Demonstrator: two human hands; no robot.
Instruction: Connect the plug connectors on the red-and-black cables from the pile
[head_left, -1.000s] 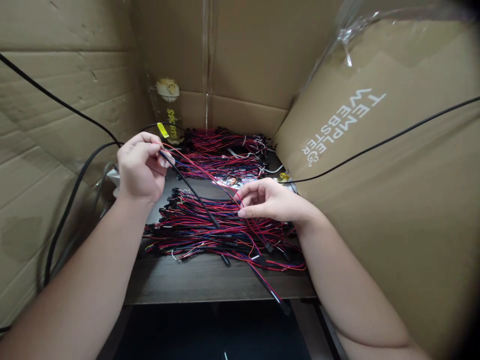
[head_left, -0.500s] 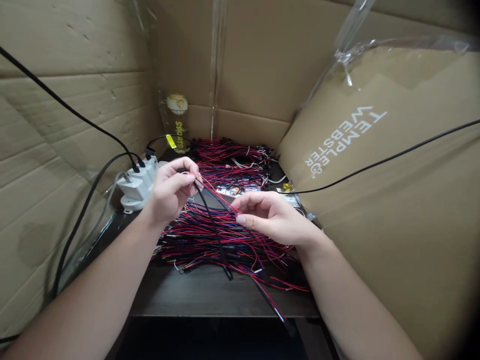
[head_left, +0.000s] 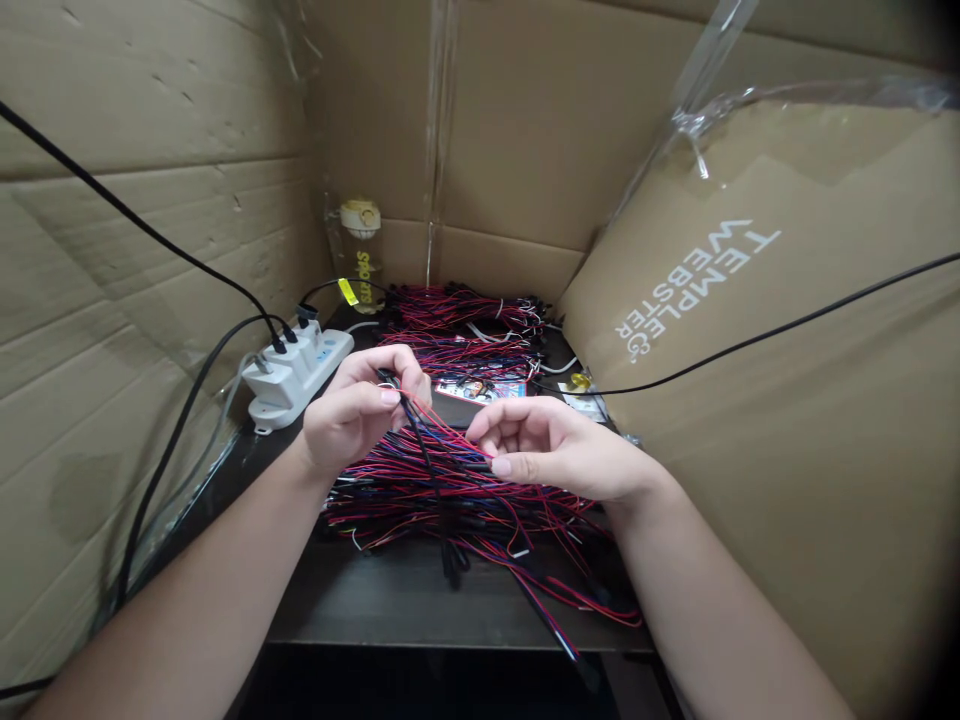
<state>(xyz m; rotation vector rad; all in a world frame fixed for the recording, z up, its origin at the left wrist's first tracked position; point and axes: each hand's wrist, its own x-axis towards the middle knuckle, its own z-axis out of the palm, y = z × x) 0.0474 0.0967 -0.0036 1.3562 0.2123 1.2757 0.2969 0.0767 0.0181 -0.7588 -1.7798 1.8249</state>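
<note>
Between my hands runs a thin red-and-dark wire lead, held above a heap of similar wires. My left hand pinches one end between thumb and fingers, and a black cable hangs down from that grip with its tip near the table. My right hand has thumb and forefinger closed on the lead farther along, to the right. Under both hands spreads the heap of red, blue and black wires, some with white ends. Several wires trail over the table's front edge. What lies inside my left fingers is partly hidden.
A white power strip with plugs stands at left. Further wire bundles lie at the back, beside a clear bottle. Cardboard walls enclose the dark table. A black cord crosses on the right.
Both hands sit slightly lower and farther right in view, as does the whole scene. More black cable now hangs below my left hand. Both grips remain closed.
</note>
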